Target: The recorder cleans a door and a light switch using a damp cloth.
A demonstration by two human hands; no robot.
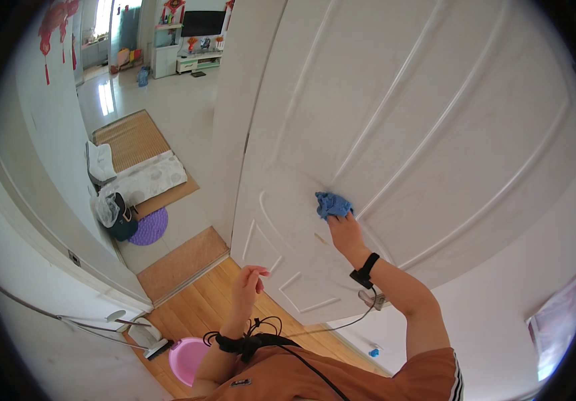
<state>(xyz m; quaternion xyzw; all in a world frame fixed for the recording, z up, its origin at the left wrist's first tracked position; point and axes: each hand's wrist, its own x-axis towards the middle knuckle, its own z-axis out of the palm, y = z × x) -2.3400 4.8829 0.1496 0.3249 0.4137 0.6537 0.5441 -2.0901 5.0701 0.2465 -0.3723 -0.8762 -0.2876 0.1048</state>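
A crumpled blue cloth (334, 205) is pressed against the white panelled door (393, 125), near the lower ends of its long raised mouldings. My right hand (346, 233) grips the cloth from below, and a black strap circles that wrist. Below the cloth is a small yellowish mark (320, 239) on the door. My left hand (251, 280) hangs in front of the door's lower part with bent fingers and holds nothing that I can see. The door's handle (371, 299) shows beneath my right forearm.
A pink basin (187, 361) and a broom (157, 349) with a dustpan (143, 331) are on the wooden floor. Past the doorway's stone threshold (183, 263) lie a purple mat (150, 228), a bag, a shoe and a woven mat (131, 140). A black cable runs between my wrists.
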